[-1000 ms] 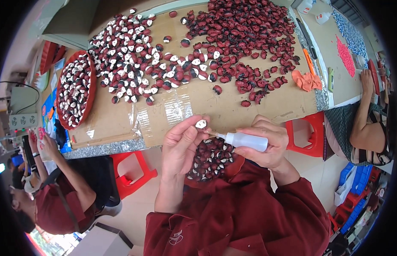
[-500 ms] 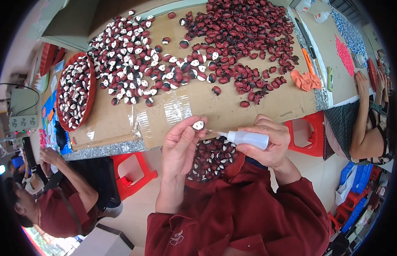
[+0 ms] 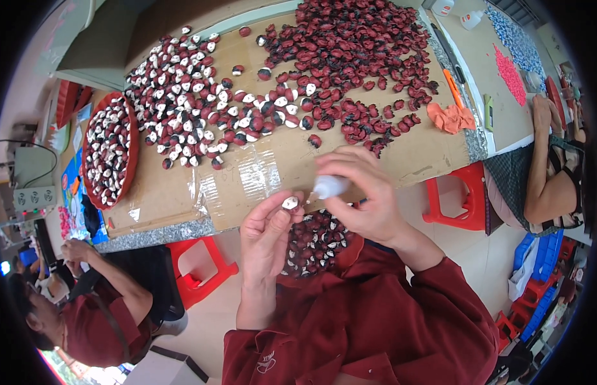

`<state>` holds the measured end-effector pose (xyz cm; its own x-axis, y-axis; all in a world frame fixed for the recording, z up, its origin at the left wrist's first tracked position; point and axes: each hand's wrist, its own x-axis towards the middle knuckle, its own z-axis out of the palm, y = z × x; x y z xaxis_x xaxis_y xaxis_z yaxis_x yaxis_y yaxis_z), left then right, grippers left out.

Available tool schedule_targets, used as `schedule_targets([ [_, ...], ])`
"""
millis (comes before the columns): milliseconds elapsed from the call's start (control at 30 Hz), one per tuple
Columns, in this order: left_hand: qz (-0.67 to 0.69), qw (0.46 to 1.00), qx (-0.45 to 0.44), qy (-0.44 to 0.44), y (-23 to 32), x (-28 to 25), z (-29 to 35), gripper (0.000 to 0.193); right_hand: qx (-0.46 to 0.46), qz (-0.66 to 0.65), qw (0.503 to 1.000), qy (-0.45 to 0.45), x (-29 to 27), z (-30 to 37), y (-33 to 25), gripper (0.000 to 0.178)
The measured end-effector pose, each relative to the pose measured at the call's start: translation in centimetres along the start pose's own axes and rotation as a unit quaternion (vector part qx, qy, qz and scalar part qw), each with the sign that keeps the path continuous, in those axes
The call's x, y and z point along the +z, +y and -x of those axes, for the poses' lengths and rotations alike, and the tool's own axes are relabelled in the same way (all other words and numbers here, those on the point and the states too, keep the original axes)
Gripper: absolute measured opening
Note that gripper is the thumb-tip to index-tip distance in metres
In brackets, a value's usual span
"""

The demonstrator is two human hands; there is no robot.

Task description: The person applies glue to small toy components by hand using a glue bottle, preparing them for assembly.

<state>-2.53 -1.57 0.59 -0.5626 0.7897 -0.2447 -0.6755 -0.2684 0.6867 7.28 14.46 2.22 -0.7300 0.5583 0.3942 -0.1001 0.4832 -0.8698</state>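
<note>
My left hand (image 3: 263, 226) pinches a small dark-red piece with a white face (image 3: 290, 203) between thumb and fingertips. My right hand (image 3: 369, 196) is closed round a translucent white squeeze bottle (image 3: 332, 186), which looks foreshortened. Its thin nozzle points toward the pinched piece, a short gap away from it. Below both hands, a red bowl (image 3: 354, 255) at my lap holds many similar dark-red and white pieces; my right hand hides part of it.
Many finished-looking white-faced pieces (image 3: 183, 96) and a heap of dark-red petal-like shells (image 3: 356, 45) cover the cardboard-topped table (image 3: 241, 208). A red tray (image 3: 133, 160) of pieces stands left. An orange cloth (image 3: 451, 120) lies right. People sit on both sides near red stools (image 3: 205, 266).
My right hand has moved up and left, turning the bottle from lying sideways to a foreshortened, downward tilt. My left hand still pinches the piece, slightly lower in view.
</note>
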Motion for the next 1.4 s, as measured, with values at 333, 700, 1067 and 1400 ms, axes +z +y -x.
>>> schedule_targets([
  [333, -0.009, 1.000, -0.008, 0.013, 0.2, -0.3, 1.1, 0.029, -0.045, 0.171, 0.983, 0.038, -1.1, 0.1, -0.6, 0.028],
  [700, -0.028, 0.997, -0.061, -0.022, -1.0, 1.1, 0.5, 0.031, 0.071, 0.125, 0.990, -0.001, -2.7, 0.9, -0.8, 0.022],
  [1067, -0.012, 0.996, -0.085, -0.037, -1.2, 0.9, 0.5, 0.028, 0.141, -0.069, 0.983, -0.097, -2.7, 1.1, -1.9, 0.020],
  [1400, 0.013, 0.996, -0.080, -0.048, -1.5, 1.5, 0.3, 0.027, -0.022, -0.046, 0.995, -0.083, -1.0, 2.1, -0.2, 0.023],
])
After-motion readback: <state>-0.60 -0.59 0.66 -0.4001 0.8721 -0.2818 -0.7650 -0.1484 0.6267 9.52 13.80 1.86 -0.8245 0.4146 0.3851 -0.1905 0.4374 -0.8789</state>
